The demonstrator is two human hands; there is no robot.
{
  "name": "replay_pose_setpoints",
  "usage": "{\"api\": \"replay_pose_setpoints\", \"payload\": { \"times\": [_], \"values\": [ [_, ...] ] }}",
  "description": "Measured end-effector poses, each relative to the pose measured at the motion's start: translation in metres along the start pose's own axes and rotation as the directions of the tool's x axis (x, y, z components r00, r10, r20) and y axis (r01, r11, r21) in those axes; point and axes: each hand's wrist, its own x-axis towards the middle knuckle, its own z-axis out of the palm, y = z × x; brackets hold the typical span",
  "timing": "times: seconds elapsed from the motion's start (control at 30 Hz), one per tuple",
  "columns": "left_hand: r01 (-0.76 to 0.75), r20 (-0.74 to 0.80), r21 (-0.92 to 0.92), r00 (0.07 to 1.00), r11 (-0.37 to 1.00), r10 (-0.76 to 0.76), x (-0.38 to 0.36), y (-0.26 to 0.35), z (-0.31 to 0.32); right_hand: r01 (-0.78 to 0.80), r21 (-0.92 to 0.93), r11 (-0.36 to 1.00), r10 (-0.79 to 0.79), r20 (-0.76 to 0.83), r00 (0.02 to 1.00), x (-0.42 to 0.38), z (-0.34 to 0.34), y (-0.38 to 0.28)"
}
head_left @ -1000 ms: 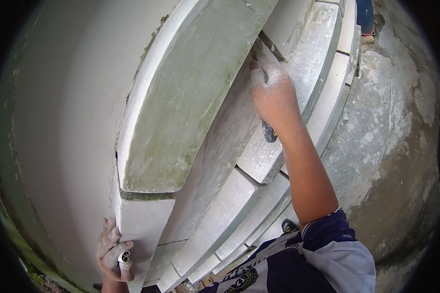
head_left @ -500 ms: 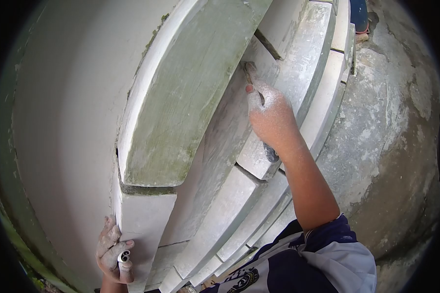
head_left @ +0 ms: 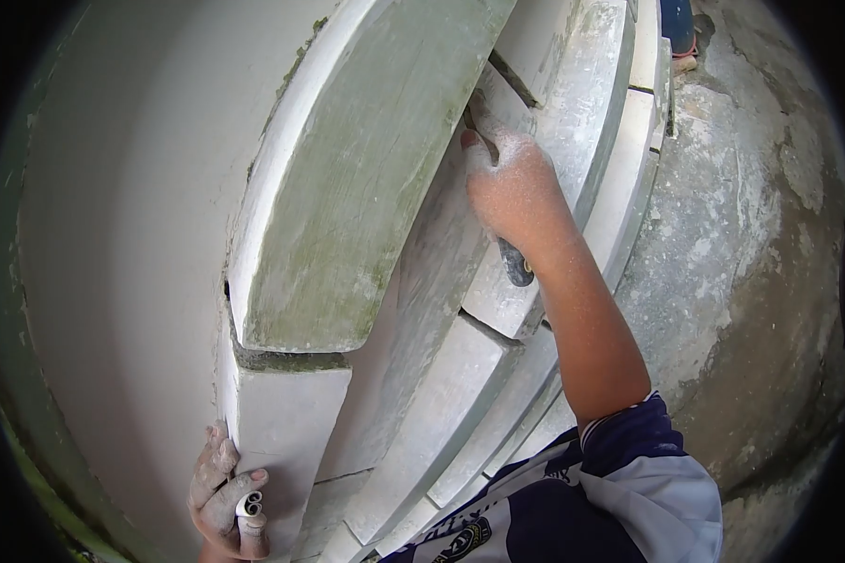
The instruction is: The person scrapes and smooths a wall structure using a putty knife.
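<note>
1. The right hand [head_left: 521, 192], upper centre of the frame, is closed around a tool [head_left: 515, 266]. Its dark handle end sticks out below the palm; its far end, partly hidden by the fingers, points to the upper left of the frame.
2. The left hand [head_left: 218, 488], lower left, is half curled, with a small curled white piece [head_left: 251, 504] held between its fingers. It is at the outer edge of a pale block [head_left: 291, 413].
3. The tool's long axis slants from lower right to upper left, across the run of the curved ledge [head_left: 587, 113], which rises from lower left to upper right.
4. A dark gap [head_left: 514, 80] lies just above the right hand, which is much nearer to it; the left hand is well apart, down and to the left.
5. Between the hands, the broad greenish slab [head_left: 347, 188] climbs from left of centre to the top of the frame. Its right edge passes just beside the right thumb.
6. Farther out, the rough floor [head_left: 714, 253] fills the right side, with a blue container [head_left: 676, 26] at upper right.
</note>
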Motion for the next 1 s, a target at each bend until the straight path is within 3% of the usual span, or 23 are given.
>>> {"api": "replay_pose_setpoints", "payload": {
  "times": [0.07, 0.17, 0.27, 0.4, 0.5, 0.6, 0.7, 0.77, 0.83, 0.9, 1.0],
  "values": [
    [-0.026, 0.002, -0.033, 1.000, 0.999, 0.026, 0.003, -0.003, 0.002, 0.001, -0.009, 1.000, -0.001, -0.016, 1.000, 0.007, -0.003, 0.000],
    [0.000, -0.001, -0.027, 1.000, 1.000, 0.000, 0.001, 0.001, 0.001, -0.098, 0.001, 0.995, 0.098, 0.084, 0.992, -0.005, -0.008, 0.001],
    [-0.002, -0.013, -0.023, 1.000, 1.000, 0.002, 0.002, 0.002, 0.003, -0.094, -0.037, 0.995, 0.099, 0.175, 0.980, -0.029, -0.003, 0.007],
    [-0.028, 0.053, 0.048, 0.998, 0.998, 0.026, 0.002, 0.002, 0.000, 0.008, 0.010, 1.000, -0.008, -0.019, 1.000, -0.004, 0.003, 0.004],
    [-0.041, 0.059, 0.084, 0.998, 0.996, 0.036, 0.001, -0.001, -0.003, -0.038, 0.070, 0.997, 0.035, 0.051, 0.998, 0.043, -0.019, -0.019],
    [-0.054, 0.066, 0.096, 0.997, 0.994, 0.048, -0.003, -0.008, -0.007, 0.027, 0.045, 0.999, -0.026, -0.007, 1.000, 0.026, -0.012, -0.001],
    [-0.057, 0.056, 0.083, 0.997, 0.995, 0.052, -0.004, -0.010, -0.006, -0.100, 0.005, 0.995, 0.096, 0.230, 0.968, -0.003, -0.018, 0.003],
    [-0.054, 0.054, 0.086, 0.997, 0.995, 0.050, -0.006, -0.011, -0.006, -0.059, 0.031, 0.998, 0.051, 0.205, 0.977, 0.005, -0.017, -0.001],
    [-0.027, 0.034, 0.066, 0.999, 0.997, 0.025, -0.009, -0.010, -0.003, 0.125, 0.064, 0.990, -0.124, -0.019, 0.992, 0.035, -0.007, 0.001],
    [-0.021, 0.031, 0.090, 0.999, 0.996, 0.018, -0.010, -0.011, -0.004, 0.202, 0.045, 0.978, -0.200, -0.048, 0.979, 0.060, -0.005, 0.008],
    [-0.034, 0.038, 0.132, 0.999, 0.991, 0.029, -0.013, -0.012, -0.006, 0.157, 0.022, 0.987, -0.158, 0.062, 0.986, 0.045, -0.014, 0.013]
  ]
}}
